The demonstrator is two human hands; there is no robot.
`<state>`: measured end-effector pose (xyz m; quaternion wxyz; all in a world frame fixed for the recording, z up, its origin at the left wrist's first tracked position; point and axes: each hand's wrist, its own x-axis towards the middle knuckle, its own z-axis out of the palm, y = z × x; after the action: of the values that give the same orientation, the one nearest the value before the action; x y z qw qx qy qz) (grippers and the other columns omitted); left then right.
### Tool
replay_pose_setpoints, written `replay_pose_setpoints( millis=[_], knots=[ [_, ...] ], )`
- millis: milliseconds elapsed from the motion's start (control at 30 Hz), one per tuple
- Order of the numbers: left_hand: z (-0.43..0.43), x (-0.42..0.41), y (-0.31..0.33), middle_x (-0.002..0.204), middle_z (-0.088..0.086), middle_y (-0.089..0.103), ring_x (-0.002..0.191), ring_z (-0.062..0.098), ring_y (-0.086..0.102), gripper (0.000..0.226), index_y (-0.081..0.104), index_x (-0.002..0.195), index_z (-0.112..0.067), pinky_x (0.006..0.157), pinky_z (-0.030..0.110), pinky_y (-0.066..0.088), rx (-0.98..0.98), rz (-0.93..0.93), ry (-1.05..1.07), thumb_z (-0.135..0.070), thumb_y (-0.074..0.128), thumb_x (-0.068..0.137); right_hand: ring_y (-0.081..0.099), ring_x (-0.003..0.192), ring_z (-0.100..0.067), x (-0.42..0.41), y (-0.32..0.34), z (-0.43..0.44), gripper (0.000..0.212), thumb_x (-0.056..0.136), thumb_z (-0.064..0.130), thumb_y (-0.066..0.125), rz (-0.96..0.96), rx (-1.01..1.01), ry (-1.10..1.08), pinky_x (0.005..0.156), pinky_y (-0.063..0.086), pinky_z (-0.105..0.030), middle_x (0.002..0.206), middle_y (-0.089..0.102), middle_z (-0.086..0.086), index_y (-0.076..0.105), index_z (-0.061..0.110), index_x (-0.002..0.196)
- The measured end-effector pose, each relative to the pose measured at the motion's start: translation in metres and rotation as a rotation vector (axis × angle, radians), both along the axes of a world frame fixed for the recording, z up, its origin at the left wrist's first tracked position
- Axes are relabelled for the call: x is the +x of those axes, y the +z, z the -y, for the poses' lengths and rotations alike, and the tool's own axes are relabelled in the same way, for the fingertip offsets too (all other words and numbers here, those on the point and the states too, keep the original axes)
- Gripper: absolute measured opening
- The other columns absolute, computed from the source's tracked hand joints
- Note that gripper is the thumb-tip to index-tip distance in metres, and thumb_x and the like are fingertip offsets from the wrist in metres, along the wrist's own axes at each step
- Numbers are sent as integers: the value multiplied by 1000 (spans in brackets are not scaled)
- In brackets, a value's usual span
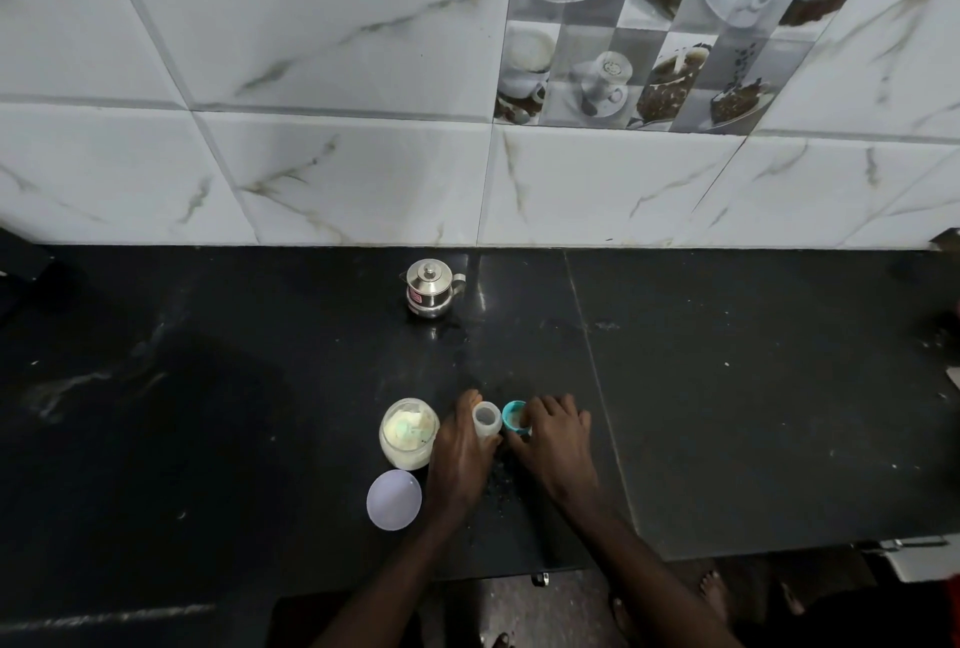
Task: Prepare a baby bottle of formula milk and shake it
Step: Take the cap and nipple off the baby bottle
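Observation:
A small clear baby bottle [487,420] stands open-topped on the black counter, and my left hand [460,455] is wrapped around its body. Just right of it sits the teal bottle cap with its nipple [515,419], gripped by the fingers of my right hand [556,439]. An open jar of pale formula powder [408,433], with a light green scoop lying inside, stands to the left of my left hand. Its white round lid [394,499] lies flat in front of it.
A small lidded steel pot [430,288] stands near the tiled wall at the back of the counter [727,387]. Wet specks and crumbs dot the surface around the bottle. The counter's front edge runs just below my forearms, with bare feet visible on the floor.

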<state>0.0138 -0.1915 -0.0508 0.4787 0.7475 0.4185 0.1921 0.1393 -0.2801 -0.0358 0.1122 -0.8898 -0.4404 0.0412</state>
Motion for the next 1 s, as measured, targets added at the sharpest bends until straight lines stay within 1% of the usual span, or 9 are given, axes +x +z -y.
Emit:
replay_pose_setpoints(
  millis=[100,200,367,433,500,567,667,767,1000],
  knots=[
    [0,-1,-1,101,-13,62,94,1,60,38,49,122,-33,79,18,46,-4,18,-17,-30,70,90,54,91,-22,-1,-7,3,31,78,53,71,43,-84,50,71,34,-37,90,68,6,68,23,86],
    [1,0,2,95,-9,61,91,8,59,31,48,111,-32,74,19,44,22,34,-25,-24,69,89,52,96,-23,3,-10,4,30,78,48,75,60,-113,99,73,38,-40,102,67,4,70,23,93],
    [0,0,-2,109,-16,61,99,-1,58,49,46,131,-34,84,22,46,37,-14,-26,-26,70,88,54,98,-23,7,-11,4,26,75,42,78,64,-122,121,73,33,-39,107,68,4,72,24,93],
    [0,1,-4,123,-12,62,113,6,60,60,43,143,-31,94,26,47,40,-42,-29,-26,70,89,55,101,-23,13,-12,1,26,76,44,74,62,-111,132,75,29,-38,107,68,6,71,25,93],
    [0,1,-3,138,-5,59,125,15,56,67,39,152,-23,102,27,44,39,-67,-33,-23,69,91,56,105,-23,19,-12,-5,28,78,49,68,52,-134,149,81,29,-40,106,68,7,69,25,92],
    [0,1,-2,144,-1,56,130,17,54,69,37,154,-20,103,26,40,38,-68,-41,-20,68,93,55,116,-24,24,-11,-11,32,83,50,62,37,-186,166,101,31,-49,109,68,4,67,24,100],
    [1,2,-2,143,2,57,128,21,56,69,37,154,-18,101,27,41,77,-95,-53,-17,67,92,52,130,-26,28,-7,-21,50,89,51,59,-11,-278,190,120,15,-59,121,68,-5,54,15,124],
    [0,5,-9,143,6,58,126,25,58,72,37,154,-13,103,31,44,132,-121,-58,-13,68,89,53,130,-29,30,-2,-31,63,91,51,57,-55,-315,216,123,6,-59,122,67,-12,42,8,135],
    [5,6,-8,153,11,48,136,27,51,78,34,156,-14,112,36,42,162,-106,-70,-9,68,86,55,129,-28,26,1,-37,56,94,48,58,-104,-379,240,124,5,-56,127,66,-12,45,10,133]
  ],
)
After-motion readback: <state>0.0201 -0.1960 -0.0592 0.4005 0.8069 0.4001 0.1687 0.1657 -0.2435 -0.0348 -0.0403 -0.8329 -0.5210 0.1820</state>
